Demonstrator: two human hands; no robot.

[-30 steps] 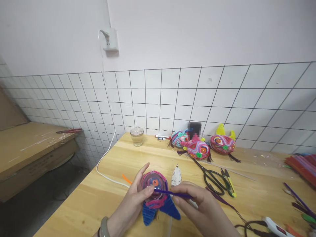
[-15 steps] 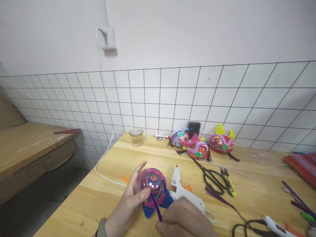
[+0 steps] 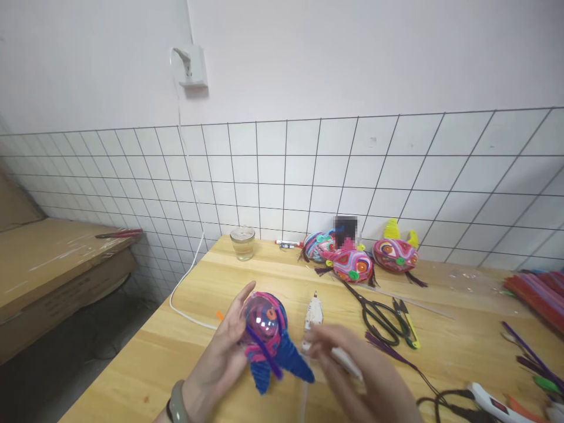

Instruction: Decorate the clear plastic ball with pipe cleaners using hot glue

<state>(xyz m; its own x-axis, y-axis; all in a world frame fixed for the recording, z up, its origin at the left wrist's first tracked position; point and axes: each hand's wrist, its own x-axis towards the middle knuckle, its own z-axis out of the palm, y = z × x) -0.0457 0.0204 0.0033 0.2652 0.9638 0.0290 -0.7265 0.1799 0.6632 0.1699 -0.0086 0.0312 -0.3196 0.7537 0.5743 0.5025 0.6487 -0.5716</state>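
My left hand (image 3: 224,346) cups a clear plastic ball (image 3: 263,322) wound with pink and blue pipe cleaners, with an orange spot on its side. Two blue pipe-cleaner fins (image 3: 294,356) stick out from its lower side. A purple pipe cleaner (image 3: 265,352) lies across the ball, its lower end loose. My right hand (image 3: 352,364), smeared by motion, is over the white glue gun (image 3: 314,312) with fingers apart and hides much of its body. Whether the fingers touch the gun I cannot tell.
Scissors (image 3: 379,320) and a yellow-handled cutter (image 3: 410,326) lie right of the glue gun. Decorated pink balls (image 3: 352,265) stand by the tiled wall, near a glass of liquid (image 3: 242,244). A white cord (image 3: 194,320) runs over the left table edge.
My right hand has let go of the purple pipe cleaner and moved up and right over the glue gun. The ball has tilted in my left hand, whose thumb has shifted off its front.
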